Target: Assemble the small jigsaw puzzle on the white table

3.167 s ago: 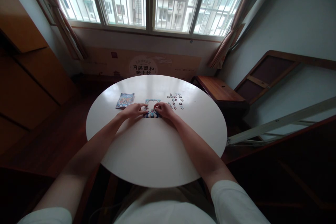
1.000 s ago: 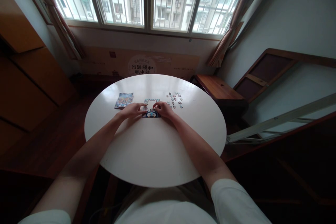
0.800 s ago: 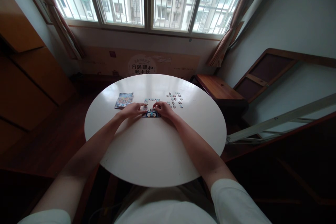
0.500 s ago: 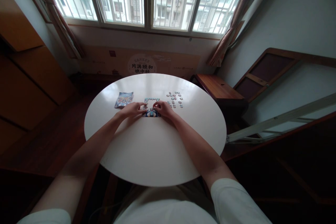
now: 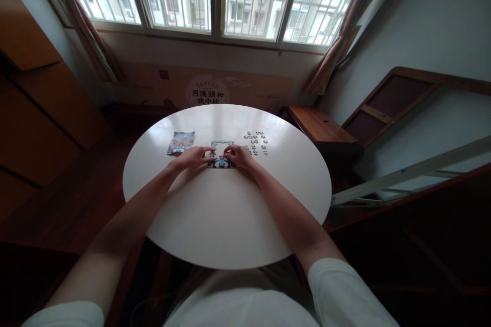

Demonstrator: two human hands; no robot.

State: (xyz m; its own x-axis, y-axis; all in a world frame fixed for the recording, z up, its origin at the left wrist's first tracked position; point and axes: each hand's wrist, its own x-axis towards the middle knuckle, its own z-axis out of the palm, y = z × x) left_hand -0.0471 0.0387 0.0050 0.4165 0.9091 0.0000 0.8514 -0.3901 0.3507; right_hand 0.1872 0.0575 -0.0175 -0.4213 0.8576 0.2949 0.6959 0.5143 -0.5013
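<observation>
A small, partly built jigsaw puzzle lies on the round white table; its border frames a bare middle. My left hand rests at the puzzle's left edge, fingertips curled and pressed on the pieces there. My right hand sits at the right side, fingers pinched together over the puzzle's middle; what they hold is too small to make out. Several loose puzzle pieces are spread just right of the puzzle.
A printed picture card lies left of the puzzle. Behind the table stand a cardboard panel with printed characters and barred windows. A low wooden table and leaning boards are at the right, wooden cabinets at the left.
Both hands stay at the puzzle; the right fingers have shifted slightly up over its middle. The view has tilted a little downward.
</observation>
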